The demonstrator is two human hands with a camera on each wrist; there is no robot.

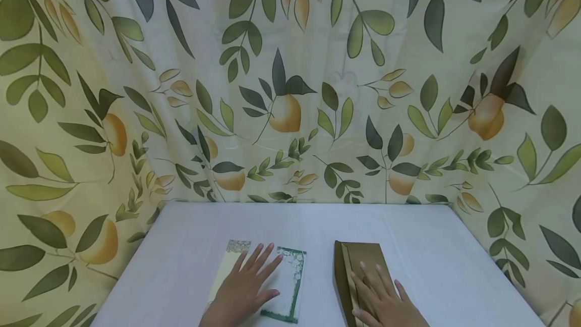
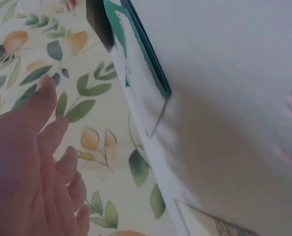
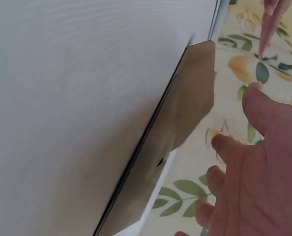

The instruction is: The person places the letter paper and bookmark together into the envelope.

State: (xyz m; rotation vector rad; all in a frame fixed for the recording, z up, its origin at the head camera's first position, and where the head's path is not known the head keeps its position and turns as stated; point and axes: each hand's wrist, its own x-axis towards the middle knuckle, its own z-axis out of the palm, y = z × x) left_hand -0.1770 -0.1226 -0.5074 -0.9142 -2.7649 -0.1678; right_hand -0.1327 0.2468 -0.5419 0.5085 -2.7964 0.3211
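Observation:
A white card with a green floral border (image 1: 295, 286) lies on the table, and it also shows in the left wrist view (image 2: 141, 64). To its left is a cream card with a grey patterned top (image 1: 238, 247), partly hidden by my left hand (image 1: 242, 289). That hand is over the two cards with its fingers spread; in the left wrist view (image 2: 33, 172) it appears apart from them. A brown paper envelope (image 1: 363, 251) with a folded edge lies farther right. Above it is my right hand (image 1: 388, 304), fingers extended; the right wrist view shows a gap between hand and envelope (image 3: 185, 103).
The table (image 1: 190, 236) has a white cover. Behind it and along both sides hangs a cloth (image 1: 290, 165) printed with leaves and orange fruit. The table's far edge (image 1: 308, 204) meets this cloth.

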